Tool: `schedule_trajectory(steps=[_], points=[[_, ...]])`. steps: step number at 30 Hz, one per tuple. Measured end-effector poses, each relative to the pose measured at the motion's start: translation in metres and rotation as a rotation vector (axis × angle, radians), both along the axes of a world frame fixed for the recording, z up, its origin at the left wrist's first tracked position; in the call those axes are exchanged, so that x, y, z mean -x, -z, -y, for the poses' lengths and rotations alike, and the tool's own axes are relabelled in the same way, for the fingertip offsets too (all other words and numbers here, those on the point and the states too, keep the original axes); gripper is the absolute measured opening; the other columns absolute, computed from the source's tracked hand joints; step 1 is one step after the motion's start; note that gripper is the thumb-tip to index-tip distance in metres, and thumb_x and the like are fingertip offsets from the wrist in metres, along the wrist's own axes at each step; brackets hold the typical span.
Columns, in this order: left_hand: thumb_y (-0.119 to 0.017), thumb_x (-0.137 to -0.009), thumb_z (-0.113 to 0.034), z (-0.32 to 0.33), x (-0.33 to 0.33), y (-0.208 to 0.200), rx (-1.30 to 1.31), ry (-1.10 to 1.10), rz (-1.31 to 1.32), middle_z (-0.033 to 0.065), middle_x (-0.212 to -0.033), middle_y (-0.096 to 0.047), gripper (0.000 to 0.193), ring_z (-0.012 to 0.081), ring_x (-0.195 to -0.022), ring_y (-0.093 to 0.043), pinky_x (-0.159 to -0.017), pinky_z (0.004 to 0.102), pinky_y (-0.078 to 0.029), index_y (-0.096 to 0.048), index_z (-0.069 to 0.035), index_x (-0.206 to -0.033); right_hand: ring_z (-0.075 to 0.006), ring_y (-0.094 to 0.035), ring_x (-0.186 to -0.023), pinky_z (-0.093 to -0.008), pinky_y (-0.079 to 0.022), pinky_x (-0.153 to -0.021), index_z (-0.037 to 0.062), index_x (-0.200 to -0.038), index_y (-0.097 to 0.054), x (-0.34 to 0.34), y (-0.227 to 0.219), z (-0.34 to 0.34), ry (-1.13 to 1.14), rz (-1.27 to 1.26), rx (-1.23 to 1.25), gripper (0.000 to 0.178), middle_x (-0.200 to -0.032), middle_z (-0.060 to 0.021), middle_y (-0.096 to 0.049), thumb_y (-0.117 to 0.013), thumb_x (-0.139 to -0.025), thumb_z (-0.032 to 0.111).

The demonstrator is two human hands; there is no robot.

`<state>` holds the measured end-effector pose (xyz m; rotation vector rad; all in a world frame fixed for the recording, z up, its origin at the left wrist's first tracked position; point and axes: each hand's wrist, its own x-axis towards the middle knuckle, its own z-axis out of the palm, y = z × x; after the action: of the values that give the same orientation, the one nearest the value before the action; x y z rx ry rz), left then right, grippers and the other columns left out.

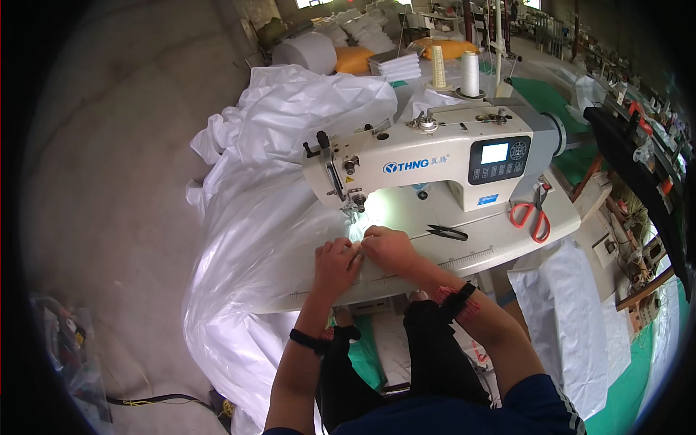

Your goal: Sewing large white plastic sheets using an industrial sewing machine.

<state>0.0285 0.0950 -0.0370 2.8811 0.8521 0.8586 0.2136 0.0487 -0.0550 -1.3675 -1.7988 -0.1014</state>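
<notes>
A white sewing machine [442, 138] stands on a pale table, its needle area lit. Just in front of the presser foot [353, 216], my left hand [336, 265] and my right hand [388, 248] meet with fingertips almost touching. Both have their fingers bent and pinched on the edge of a white, film-like sheet [243, 217]. The exact bit between the fingertips is mostly hidden by the fingers. From there the sheet spreads over the table's left side in loose folds and hangs down toward the floor.
Black thread snips [447, 233] and red-handled scissors [533, 217] lie on the table right of my hands. Thread cones [470, 74] stand behind the machine. White sheets [565, 319] hang at the right. A cable [159, 398] runs along the floor at lower left.
</notes>
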Motion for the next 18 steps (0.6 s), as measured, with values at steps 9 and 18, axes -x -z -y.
schedule_trajectory(steps=[9,18], points=[[-0.069,-0.082,-0.021,-0.008,0.0,0.003,-0.033,0.008,0.039,0.0004,-0.096,-0.061,0.023,0.023,-0.086,-0.058,-0.079,0.0398,-0.042,-0.072,-0.017,-0.104,-0.0219,-0.063,-0.084,-0.0352,-0.054,-0.069,0.0152,-0.099,-0.071,-0.009,-0.007,0.019,0.079,0.106,0.036,0.024,-0.091,-0.0028,-0.063,-0.068,-0.076,0.015],[-0.069,-0.079,-0.019,-0.008,0.0,0.003,0.019,0.0,0.121,-0.0021,-0.096,-0.063,0.02,0.0216,-0.087,-0.059,-0.081,0.0397,-0.043,-0.074,-0.017,-0.099,-0.0232,-0.064,-0.08,-0.0356,-0.053,-0.068,0.0163,-0.096,-0.072,-0.004,-0.007,0.019,-0.006,0.117,0.001,0.021,-0.089,-0.0028,-0.063,-0.068,-0.076,0.013]])
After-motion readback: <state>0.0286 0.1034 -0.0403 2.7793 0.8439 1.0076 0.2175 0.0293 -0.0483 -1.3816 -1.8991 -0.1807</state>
